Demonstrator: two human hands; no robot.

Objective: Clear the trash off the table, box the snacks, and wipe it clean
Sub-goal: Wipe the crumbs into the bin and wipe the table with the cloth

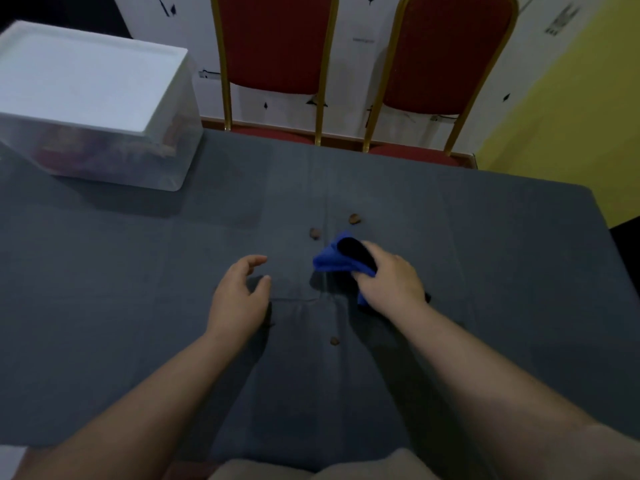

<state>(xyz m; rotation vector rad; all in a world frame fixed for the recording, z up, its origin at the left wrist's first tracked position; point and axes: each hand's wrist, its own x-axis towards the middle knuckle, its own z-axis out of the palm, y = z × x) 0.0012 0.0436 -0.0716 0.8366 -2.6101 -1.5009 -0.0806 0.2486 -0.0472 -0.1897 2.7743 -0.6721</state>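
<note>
My right hand (389, 282) grips a bunched blue cloth (334, 259) just above the grey tablecloth (138, 271), near the table's middle. Two small brown crumbs (315, 233) (354, 219) lie just beyond the cloth, and a third crumb (334, 340) sits nearer to me between my forearms. My left hand (239, 296) hovers to the left of the cloth with relaxed, slightly curved fingers and holds nothing. A clear plastic box with a white lid (90, 81) stands at the table's far left; blurred snack packs show through its wall.
Two red chairs with gold frames (273, 43) (450, 46) stand behind the far edge of the table. A yellow wall (571, 98) is at the right. The table's right edge (609, 244) runs close to the cloth's side.
</note>
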